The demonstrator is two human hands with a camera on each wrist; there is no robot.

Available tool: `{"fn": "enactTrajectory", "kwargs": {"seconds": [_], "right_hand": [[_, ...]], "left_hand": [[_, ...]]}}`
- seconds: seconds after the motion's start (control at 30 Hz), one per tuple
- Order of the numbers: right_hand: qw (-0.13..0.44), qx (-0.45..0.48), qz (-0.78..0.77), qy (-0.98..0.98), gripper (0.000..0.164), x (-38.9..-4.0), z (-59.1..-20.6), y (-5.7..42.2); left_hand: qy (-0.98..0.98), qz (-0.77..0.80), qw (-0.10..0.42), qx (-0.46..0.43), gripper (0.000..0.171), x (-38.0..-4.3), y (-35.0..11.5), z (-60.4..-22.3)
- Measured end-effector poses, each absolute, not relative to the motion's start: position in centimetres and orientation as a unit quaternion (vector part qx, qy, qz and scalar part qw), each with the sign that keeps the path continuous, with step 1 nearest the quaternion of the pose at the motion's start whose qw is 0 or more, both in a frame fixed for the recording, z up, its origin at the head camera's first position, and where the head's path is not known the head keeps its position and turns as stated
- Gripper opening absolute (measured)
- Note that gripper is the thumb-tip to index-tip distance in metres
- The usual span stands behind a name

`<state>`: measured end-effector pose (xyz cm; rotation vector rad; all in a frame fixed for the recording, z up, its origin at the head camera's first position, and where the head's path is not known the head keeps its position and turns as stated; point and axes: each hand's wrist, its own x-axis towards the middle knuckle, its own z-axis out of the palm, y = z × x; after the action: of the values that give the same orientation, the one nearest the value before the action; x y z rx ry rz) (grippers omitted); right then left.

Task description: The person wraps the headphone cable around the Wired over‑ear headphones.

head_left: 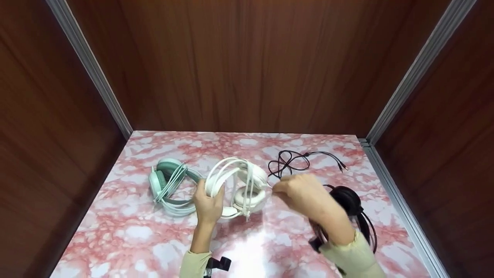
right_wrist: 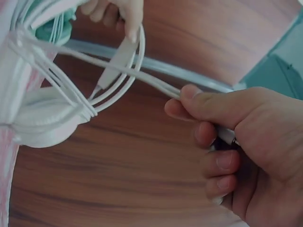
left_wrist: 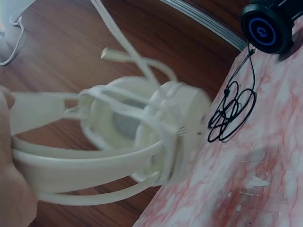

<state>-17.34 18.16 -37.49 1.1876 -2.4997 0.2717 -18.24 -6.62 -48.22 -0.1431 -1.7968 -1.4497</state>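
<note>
My left hand grips the headband of a pair of white headphones, which it holds up over the table. White cable loops wrap around the headband and the ear cups. To the right, my right hand pinches the end part of the white cable between thumb and forefinger. The cable runs taut from the headphones to those fingers. A pale plug end shows within the curled right fingers in the right wrist view. The left wrist view shows a white microphone boom beyond the ear cups.
Mint green headphones with a wrapped cable lie left of my left hand. Black headphones lie under and beside my right forearm, their black cable loosely bundled behind. Brown wood panels enclose the red and white marbled table.
</note>
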Motion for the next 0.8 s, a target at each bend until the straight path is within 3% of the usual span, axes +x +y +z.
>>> {"fn": "enactTrajectory", "kwargs": {"seconds": [0.17,0.3,0.43,0.67,0.8], "right_hand": [[0.153,0.442,0.168,-0.868,0.003,-20.6,-37.6,19.6],[0.087,0.437,0.3,-0.843,0.002,-23.3,-40.1,20.9],[0.024,0.41,0.455,-0.791,0.004,-25.0,-43.1,21.7],[-0.078,0.315,0.617,-0.717,0.009,-24.8,-46.9,21.7],[-0.082,0.274,0.651,-0.704,0.013,-23.7,-47.7,20.9]], "left_hand": [[-0.702,-0.615,0.305,-0.19,0.019,-18.2,-7.1,-48.4],[-0.636,-0.692,0.186,-0.285,0.017,-18.7,-7.7,-50.0],[-0.565,-0.756,0.095,-0.316,0.023,-19.3,-7.9,-51.5],[-0.499,-0.798,0.045,-0.336,0.021,-19.4,-7.6,-52.2],[-0.466,-0.81,0.032,-0.354,0.018,-19.6,-7.4,-52.6]]}}
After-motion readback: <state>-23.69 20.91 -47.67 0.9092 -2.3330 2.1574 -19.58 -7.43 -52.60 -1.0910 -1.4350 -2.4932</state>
